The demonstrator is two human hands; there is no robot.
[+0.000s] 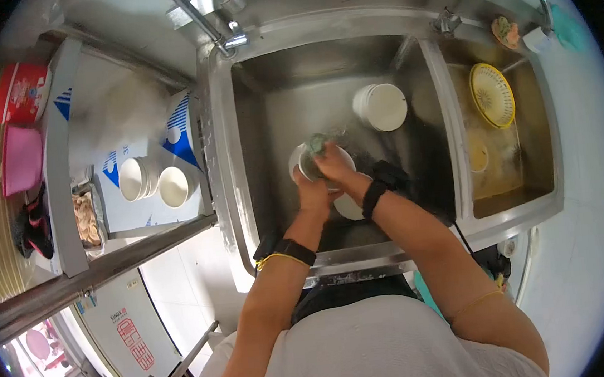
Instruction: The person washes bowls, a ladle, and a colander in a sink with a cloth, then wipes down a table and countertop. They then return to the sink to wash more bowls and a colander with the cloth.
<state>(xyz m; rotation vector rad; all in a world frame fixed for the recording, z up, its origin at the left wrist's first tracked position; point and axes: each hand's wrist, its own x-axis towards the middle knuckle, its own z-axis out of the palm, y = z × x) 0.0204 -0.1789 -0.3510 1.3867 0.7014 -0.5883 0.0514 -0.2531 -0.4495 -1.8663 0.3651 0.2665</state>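
Observation:
Over the large steel sink (273,105), my left hand (312,193) grips a white bowl (307,162) by its near left side. My right hand (337,165) is closed on a green scrubbing pad (317,142) and presses it into the bowl at the far rim. Part of another white round dish (350,207) shows below my hands, mostly covered by them. A stack of white bowls (387,107) lies farther back on the right side of the sink floor.
A smaller basin (510,188) on the right holds a yellow-rimmed basket (493,96). Faucets (234,42) rise behind the sink. Left of it, a shelf carries white bowls (175,187), a tray of food (88,220), a pink tub (22,160) and a red container (22,92).

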